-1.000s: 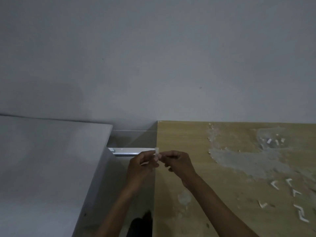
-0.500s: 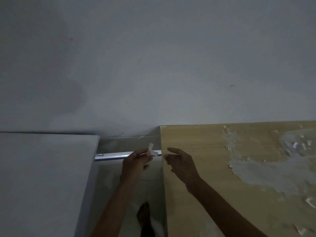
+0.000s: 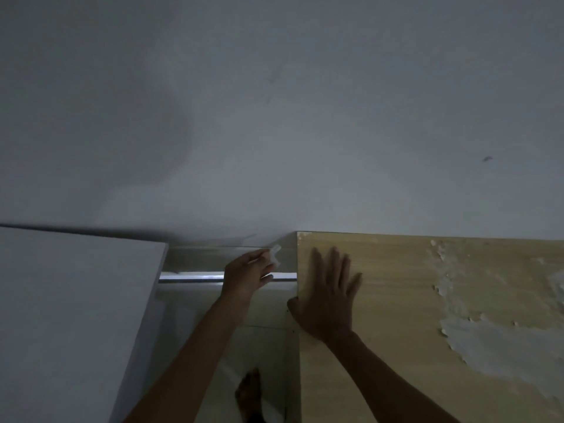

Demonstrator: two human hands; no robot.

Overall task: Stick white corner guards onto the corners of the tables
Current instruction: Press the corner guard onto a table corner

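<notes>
Nearest the camera, a bare foot stands on the floor in the gap between a white counter and a wooden counter with peeled patches. Further up, the right hand lies flat on the wooden top near its left edge, fingers straight and spread. Beyond it, the left hand pinches a white corner guard in its grip, just left of the wooden counter's far corner, below a grey wall.

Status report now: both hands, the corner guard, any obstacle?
Left hand pinches white corner guard, short of wooden table corner. Right hand flat on tabletop. Nothing blocking.
</notes>
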